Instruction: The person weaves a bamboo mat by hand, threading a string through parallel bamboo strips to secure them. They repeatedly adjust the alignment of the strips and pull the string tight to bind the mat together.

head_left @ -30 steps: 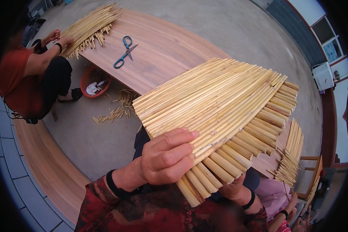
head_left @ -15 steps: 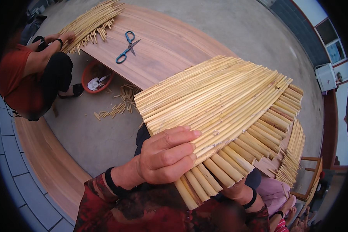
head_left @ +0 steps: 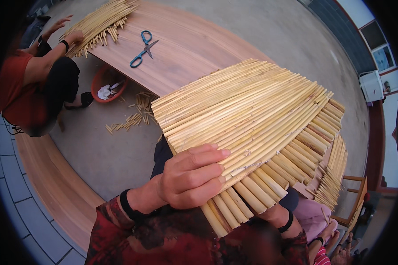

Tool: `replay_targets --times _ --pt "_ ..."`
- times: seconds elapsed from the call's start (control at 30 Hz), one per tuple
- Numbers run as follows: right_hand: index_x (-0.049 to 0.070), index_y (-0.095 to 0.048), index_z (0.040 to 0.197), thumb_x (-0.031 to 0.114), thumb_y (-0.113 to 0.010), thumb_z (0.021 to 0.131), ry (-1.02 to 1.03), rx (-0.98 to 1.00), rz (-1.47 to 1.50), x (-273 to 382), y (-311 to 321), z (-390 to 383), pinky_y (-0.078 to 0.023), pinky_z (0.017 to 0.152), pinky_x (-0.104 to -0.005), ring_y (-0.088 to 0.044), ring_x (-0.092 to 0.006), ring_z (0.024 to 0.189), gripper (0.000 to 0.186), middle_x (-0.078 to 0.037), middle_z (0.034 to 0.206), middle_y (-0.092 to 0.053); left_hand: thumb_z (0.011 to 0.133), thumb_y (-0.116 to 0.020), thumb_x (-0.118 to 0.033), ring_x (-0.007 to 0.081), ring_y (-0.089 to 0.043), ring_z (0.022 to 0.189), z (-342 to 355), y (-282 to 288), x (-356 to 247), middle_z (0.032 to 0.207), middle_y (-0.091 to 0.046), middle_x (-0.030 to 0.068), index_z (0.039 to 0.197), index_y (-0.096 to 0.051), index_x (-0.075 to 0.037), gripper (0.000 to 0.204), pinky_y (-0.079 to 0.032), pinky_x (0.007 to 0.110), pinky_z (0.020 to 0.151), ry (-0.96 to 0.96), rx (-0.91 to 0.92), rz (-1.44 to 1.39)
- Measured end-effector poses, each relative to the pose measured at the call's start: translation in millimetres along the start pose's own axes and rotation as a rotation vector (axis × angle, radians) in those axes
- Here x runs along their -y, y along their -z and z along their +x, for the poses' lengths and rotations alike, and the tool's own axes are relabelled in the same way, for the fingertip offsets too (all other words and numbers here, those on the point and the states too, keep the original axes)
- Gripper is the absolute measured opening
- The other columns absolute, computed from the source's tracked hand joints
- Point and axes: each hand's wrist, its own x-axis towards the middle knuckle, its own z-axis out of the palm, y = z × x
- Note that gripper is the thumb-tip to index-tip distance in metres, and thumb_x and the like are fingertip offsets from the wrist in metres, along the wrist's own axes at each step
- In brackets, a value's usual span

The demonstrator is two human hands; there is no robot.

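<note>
Before me lies a panel of straw-coloured reed stalks (head_left: 243, 110), laid side by side, with a lower layer of thicker stalks (head_left: 247, 194) set crosswise and jutting out along its near side. My left hand (head_left: 193, 176) is closed on the near left corner of the panel, fingers pressed over the top stalks and the thumb out of sight. My right hand (head_left: 274, 214) reaches beneath the near edge of the thick stalks; its fingers are hidden there. A pair of blue-handled scissors (head_left: 143, 49) lies partly open on the wooden table (head_left: 181, 44), beyond the panel.
At the far left, a person in an orange top (head_left: 20, 84) crouches over another reed bundle (head_left: 101, 24). An orange basin (head_left: 102, 84) and cut reed pieces (head_left: 139, 110) sit on the floor. More reeds (head_left: 336, 172) lie at right, near a wooden chair (head_left: 356, 198) and a person in pink (head_left: 311, 216).
The crouching person has raised one hand off their reed bundle. My view has shifted slightly, while my left hand keeps the same place on the panel.
</note>
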Motion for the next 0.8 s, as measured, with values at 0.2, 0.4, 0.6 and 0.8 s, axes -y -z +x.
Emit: replay_targets --times 0.2,0.4,0.6,0.8 --pt "0.005 -0.036 0.146 0.03 -0.046 0.101 -0.069 -0.011 -0.017 -6.8 7.1 -5.6 -0.041 0.109 -0.0438 -0.048 -0.0275 0.13 0.052 -0.014 0.146 -0.044 0.083 -0.065 -0.003 0.0342 -0.068 0.095 4.2 0.5 3.4 0.098 -0.062 0.0134 0.097 -0.056 -0.002 0.017 -0.057 0.048 0.084 0.02 -0.019 0.014" --pt "0.006 -0.035 0.147 0.032 -0.044 0.102 -0.071 0.044 0.003 -42.2 16.4 -7.7 -0.041 0.109 -0.0438 -0.047 -0.0275 0.131 0.053 -0.014 0.147 -0.043 0.081 -0.071 -0.006 0.0338 -0.063 0.109 -15.5 3.4 -5.6 0.112 -0.06 0.0131 0.108 -0.057 -0.004 0.03 -0.042 0.053 0.104 0.184 0.1 0.199" --pt "0.006 -0.034 0.148 0.033 -0.043 0.102 -0.044 0.03 -0.023 -77.4 -4.8 -13.0 -0.04 0.11 -0.0437 -0.047 -0.0274 0.132 0.054 -0.014 0.147 -0.042 0.073 -0.077 -0.007 0.0343 -0.051 0.124 -50.6 41.0 -27.8 0.129 -0.05 0.0164 0.127 -0.053 -0.005 0.059 -0.035 0.049 0.11 0.614 0.148 0.166" --pt "0.007 -0.033 0.148 0.035 -0.041 0.102 -0.048 0.076 0.006 -100.3 -8.2 -13.2 -0.04 0.11 -0.0437 -0.046 -0.0273 0.133 0.054 -0.014 0.148 -0.041 0.091 -0.068 -0.018 0.023 -0.058 0.115 -68.9 48.3 -50.0 0.127 -0.055 0.014 0.133 -0.043 0.004 0.054 -0.053 0.038 0.092 1.577 -0.11 -0.834"
